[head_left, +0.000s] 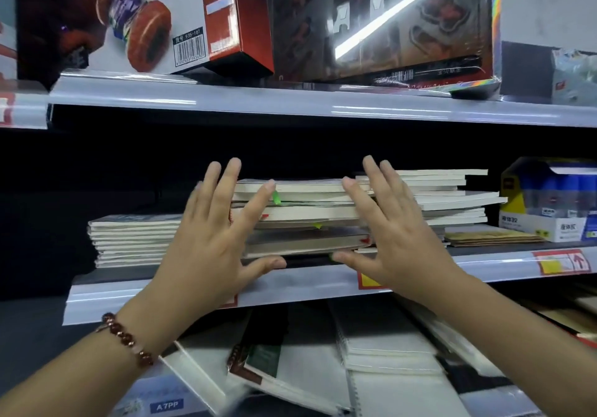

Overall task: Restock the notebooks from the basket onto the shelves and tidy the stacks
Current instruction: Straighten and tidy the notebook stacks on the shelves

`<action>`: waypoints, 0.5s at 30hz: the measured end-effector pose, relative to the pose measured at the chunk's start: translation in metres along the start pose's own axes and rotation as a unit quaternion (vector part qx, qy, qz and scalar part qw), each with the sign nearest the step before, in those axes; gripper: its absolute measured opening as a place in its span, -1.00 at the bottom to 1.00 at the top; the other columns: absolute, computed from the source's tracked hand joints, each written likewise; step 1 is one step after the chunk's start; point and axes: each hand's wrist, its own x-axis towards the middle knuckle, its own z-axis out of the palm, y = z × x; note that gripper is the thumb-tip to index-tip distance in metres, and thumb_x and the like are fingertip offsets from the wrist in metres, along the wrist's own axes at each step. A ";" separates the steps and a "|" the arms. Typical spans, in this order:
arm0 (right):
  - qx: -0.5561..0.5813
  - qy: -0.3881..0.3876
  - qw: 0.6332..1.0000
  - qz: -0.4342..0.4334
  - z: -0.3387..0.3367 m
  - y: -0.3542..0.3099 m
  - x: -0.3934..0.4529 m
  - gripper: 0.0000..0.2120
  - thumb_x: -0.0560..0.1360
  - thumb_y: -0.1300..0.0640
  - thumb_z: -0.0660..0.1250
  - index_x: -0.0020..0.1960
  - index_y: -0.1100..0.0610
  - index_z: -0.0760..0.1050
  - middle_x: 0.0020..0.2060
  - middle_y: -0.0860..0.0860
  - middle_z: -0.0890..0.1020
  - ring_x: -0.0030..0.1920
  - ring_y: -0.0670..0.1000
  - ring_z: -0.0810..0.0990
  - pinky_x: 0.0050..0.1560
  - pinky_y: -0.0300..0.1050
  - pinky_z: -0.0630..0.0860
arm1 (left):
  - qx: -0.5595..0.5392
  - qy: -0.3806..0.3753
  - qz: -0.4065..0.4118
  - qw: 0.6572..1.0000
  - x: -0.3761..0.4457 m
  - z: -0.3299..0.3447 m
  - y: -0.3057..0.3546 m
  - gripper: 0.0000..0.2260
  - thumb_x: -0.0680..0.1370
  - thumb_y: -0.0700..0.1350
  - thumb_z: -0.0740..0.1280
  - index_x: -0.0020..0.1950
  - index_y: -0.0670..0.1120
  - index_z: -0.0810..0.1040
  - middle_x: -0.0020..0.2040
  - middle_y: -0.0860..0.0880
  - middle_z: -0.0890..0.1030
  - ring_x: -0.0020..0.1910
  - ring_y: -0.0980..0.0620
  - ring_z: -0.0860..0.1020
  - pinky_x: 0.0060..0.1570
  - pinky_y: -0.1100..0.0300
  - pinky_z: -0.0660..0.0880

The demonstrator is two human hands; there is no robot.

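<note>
Both hands, left hand (206, 239) and right hand (397, 239), fingers spread wide, flank the uneven middle stack (303, 216); a lopsided squeeze could topple it.

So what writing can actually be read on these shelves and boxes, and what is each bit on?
"A7PP": blue label on the pack at bottom left.
"935-161": barcode sticker on the toy box, preceded by small characters too blurred to read.
Upward arrow: red price tag on the middle shelf edge; its text is unreadable.
Blue and yellow box, right: characters too blurred to read.
</note>
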 end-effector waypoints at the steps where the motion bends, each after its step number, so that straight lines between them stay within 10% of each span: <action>1: -0.027 0.006 0.999 -0.032 0.002 0.000 0.002 -0.12 0.49 -0.39 0.19 0.61 0.04 -0.02 0.61 0.14 -0.03 0.60 0.20 -0.10 0.56 0.19 -0.02 | 0.020 0.015 0.013 1.000 0.001 0.002 0.000 -0.19 0.53 0.43 0.10 0.61 -0.06 0.12 0.59 -0.29 0.02 0.57 -0.33 0.00 0.44 -0.37 0.15; 15: -0.095 -0.001 0.988 -0.121 0.046 0.010 0.025 -0.16 0.56 -0.34 0.14 0.61 0.17 0.01 0.58 0.17 0.12 0.58 0.26 0.05 0.54 0.27 0.04 | 0.046 -0.053 0.039 0.997 0.018 0.027 -0.012 -0.21 0.55 0.41 0.06 0.61 -0.09 0.09 0.52 -0.27 0.26 0.52 -0.35 0.20 0.38 -0.26 0.32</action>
